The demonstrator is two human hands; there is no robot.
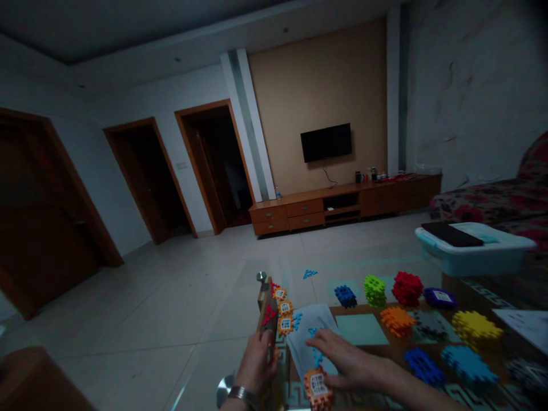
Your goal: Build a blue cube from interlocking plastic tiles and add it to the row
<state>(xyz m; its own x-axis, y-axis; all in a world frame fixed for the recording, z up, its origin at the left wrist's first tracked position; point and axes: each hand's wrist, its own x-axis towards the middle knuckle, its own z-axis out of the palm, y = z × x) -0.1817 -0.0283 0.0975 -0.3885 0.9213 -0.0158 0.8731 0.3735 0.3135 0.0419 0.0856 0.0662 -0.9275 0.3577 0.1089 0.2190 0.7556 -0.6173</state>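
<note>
My left hand [257, 359] is at the table's left edge, its fingers curled; a bit of orange shows by them, but what they hold is hidden. Just beyond it lies a red triangular piece [269, 315]. My right hand [346, 357] reaches in from the right with fingers stretched and apart, over light blue connector pieces [317, 358] on a white sheet [310, 322]. Its thumb is close beside an orange square stack [318, 388] with a white label. Several labelled orange squares [285, 325] line the table's left side, with a light blue piece [297, 321] next to them.
Stacks of plastic pieces stand on the right: dark blue [346, 295], lime [375, 290], red [407, 288], purple [440, 297], orange [398, 321], yellow [476, 329], blue [423, 366] and light blue [470, 365]. Behind them sits a teal tub [475, 262].
</note>
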